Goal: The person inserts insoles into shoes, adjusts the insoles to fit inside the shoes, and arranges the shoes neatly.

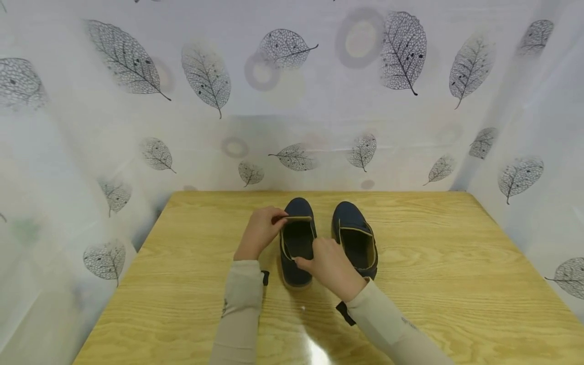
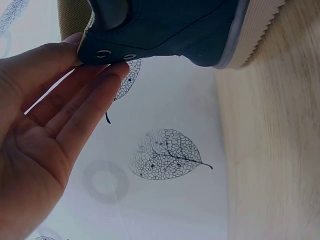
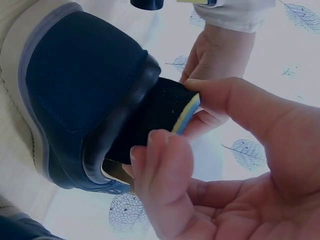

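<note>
The left one of two navy slip-on shoes (image 1: 298, 205) is between my hands, toe pointing away. My left hand (image 1: 262, 230) pinches the edge of its upper beside the opening; in the left wrist view, the thumb and fingers grip a blue flap (image 2: 112, 47) with metal eyelets. A black insole (image 3: 155, 112) with a yellow and blue layered edge sticks partly out of the shoe opening in the right wrist view. My right hand (image 1: 330, 266) pinches its end between thumb and fingers. The rest of the insole is hidden inside the shoe.
The second navy shoe (image 1: 350, 215) stands on the wooden table (image 1: 438, 274) to the right, its heel partly behind my right forearm. A white curtain (image 1: 283, 111) with a leaf print hangs behind the table and along both sides.
</note>
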